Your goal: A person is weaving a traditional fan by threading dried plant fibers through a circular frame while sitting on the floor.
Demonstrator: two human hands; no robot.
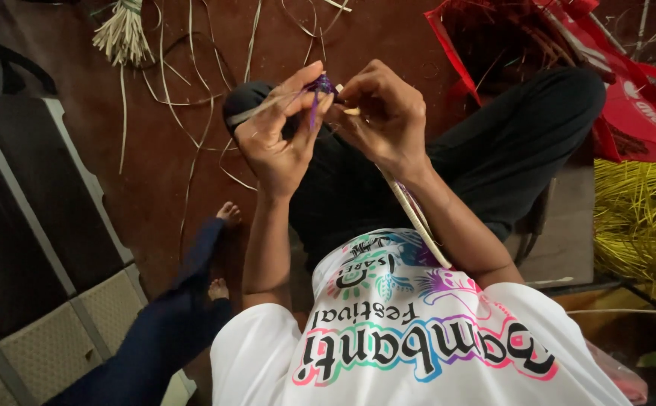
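My left hand (279,131) and my right hand (380,113) meet above my knees. Between their fingertips sits a small purple woven piece (320,84). The left thumb and fingers pinch it together with a pale flat strip (264,109) that runs out to the left. The right hand grips the piece from the other side, and a pale strip end (350,111) pokes out under its fingers. A longer pale and purple strip (418,218) hangs down along my right forearm toward my white printed shirt.
Loose pale straw strips (193,90) and a tied bundle (123,34) lie on the brown floor. A red bag (628,113) stands at the right, with yellow-green fibres (640,225) below it. Another person's dark-trousered leg and bare foot (226,214) reach in at lower left.
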